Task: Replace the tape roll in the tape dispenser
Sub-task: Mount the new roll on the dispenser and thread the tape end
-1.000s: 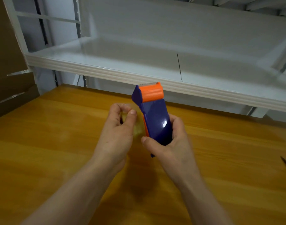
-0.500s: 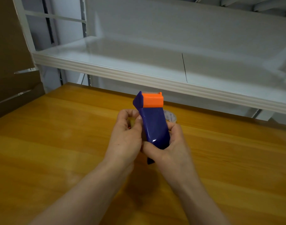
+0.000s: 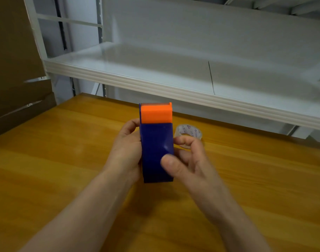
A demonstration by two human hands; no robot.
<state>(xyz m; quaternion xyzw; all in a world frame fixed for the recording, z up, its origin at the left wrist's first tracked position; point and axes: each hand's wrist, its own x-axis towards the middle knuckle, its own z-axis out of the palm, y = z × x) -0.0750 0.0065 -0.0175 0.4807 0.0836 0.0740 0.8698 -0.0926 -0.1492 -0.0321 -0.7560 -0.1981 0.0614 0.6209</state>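
Note:
A blue tape dispenser point(image 3: 156, 148) with an orange top point(image 3: 155, 113) is held upright above the wooden table point(image 3: 64, 160), its back facing me. My left hand point(image 3: 125, 151) wraps its left side. On the right, my right hand point(image 3: 187, 159) rests its thumb on the blue body while its fingers curl loosely beside it. A clear tape roll point(image 3: 189, 132) lies flat on the table just behind my right hand, partly hidden by the fingers. Whether a roll sits inside the dispenser is hidden.
A white metal shelf point(image 3: 173, 91) runs across above the table's far edge. Brown cardboard point(image 3: 15, 70) stands at the left beside the shelf post.
The dispenser has turned so its back faces me squarely. My left hand closed in onto its left side. The clear roll on the table came into view behind my right hand.

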